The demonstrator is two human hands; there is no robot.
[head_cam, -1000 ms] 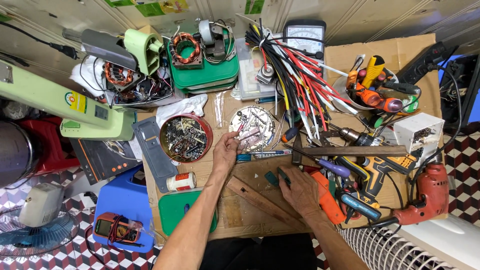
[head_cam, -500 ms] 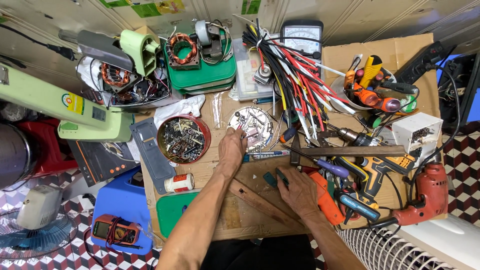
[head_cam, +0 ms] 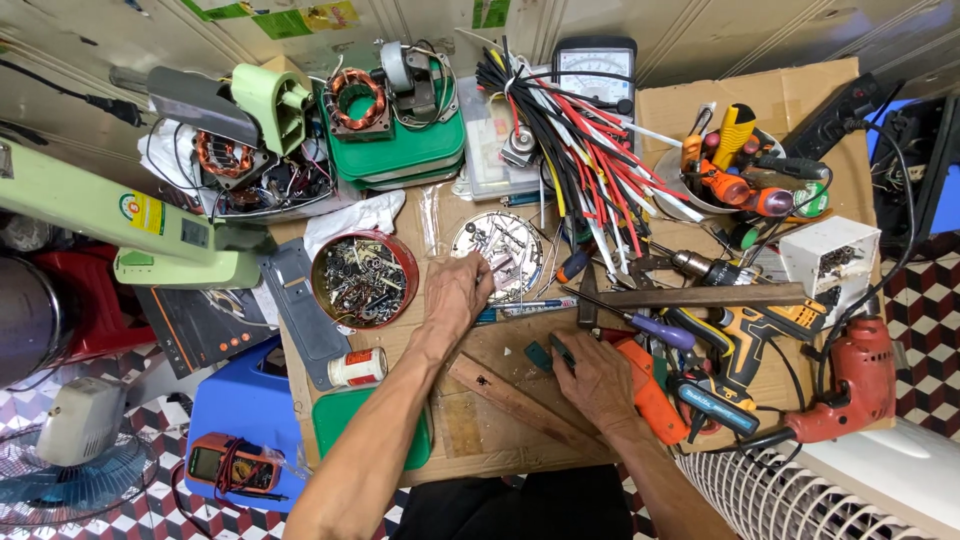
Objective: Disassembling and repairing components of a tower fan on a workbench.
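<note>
The silver dish [head_cam: 497, 252] of small metal parts sat at about twelve o'clock from our left hand [head_cam: 455, 295], just right of the red bowl of screws [head_cam: 360, 280], likely kept close for sorting. Our left fingers [head_cam: 483, 272] reached over its rim, pinched narrow; we could not tell what they held. At four o'clock, our right hand [head_cam: 590, 378] pressed flat on the tabletop [head_cam: 500, 440], its fingers loosely curled beside a small green piece [head_cam: 540, 355], seemingly steadying it.
</note>
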